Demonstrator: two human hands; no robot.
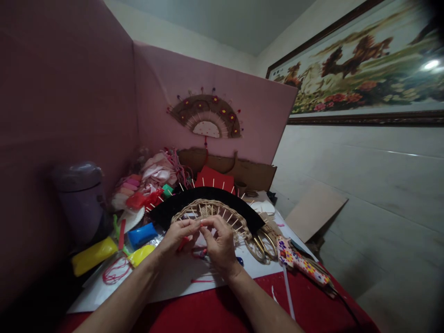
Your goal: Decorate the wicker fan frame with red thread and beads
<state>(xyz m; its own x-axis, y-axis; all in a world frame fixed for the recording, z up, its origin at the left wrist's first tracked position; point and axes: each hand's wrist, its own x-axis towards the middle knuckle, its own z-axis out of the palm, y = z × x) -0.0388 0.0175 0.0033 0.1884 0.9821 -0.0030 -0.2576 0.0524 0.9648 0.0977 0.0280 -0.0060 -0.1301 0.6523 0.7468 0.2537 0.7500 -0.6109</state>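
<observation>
My left hand (182,233) and my right hand (220,243) meet at the fingertips, both closed in a pinch. Between them shows a small red piece (201,225), too small to name closely. Just beyond lies a fan-shaped craft with a black band (208,193), thin pale sticks and a woven wicker edge (239,217). Beneath the hands, a red cord with dark beads (202,253) rests on the white sheet (166,282), partly hidden by my fingers.
Gold-handled scissors (265,245) and a flowered glue gun (301,263) lie at right. At left are yellow (95,255) and blue packets (142,236), red thread (116,271) and a purple canister (81,203). A finished fan (211,108) hangs on the pink panel.
</observation>
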